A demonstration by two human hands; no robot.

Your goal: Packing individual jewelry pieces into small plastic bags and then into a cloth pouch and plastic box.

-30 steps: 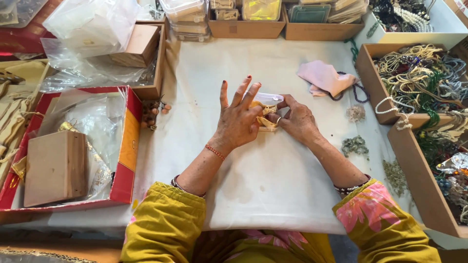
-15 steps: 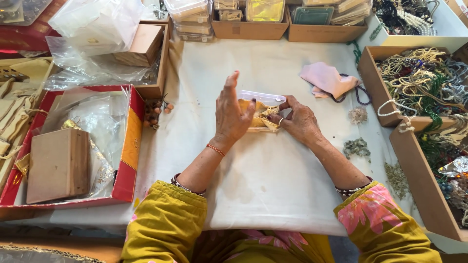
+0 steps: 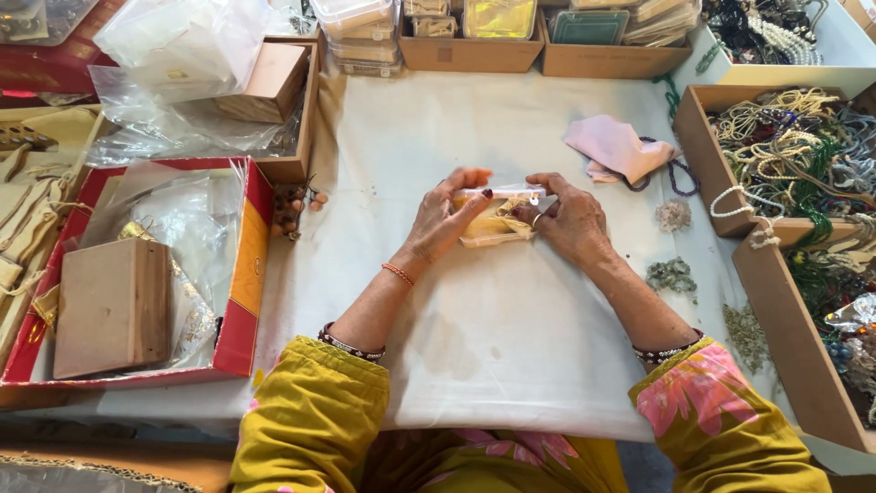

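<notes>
**Head view: two hands pinch a small clear pouch at mid-table**

Head camera looks down on both hands meeting over a small clear plastic zip pouch with yellow contents, which lies on the white cloth-covered table near its middle. The left hand grips the pouch's left end, thumb across its top and fingers curled at the upper edge. The right hand grips the right end, fingertips pressed along the pouch's top strip.

Just beyond the right hand, toward the far edge, lies a crumpled pink cloth on a dark bead string. Small pale bead clusters sit to the right of the right wrist. Along the right edge stand open cardboard boxes of bead necklaces. Left of the left hand, a little bunch of brown beads rests beside a red-rimmed cardboard tray holding clear plastic bags and a flat wooden box.
</notes>
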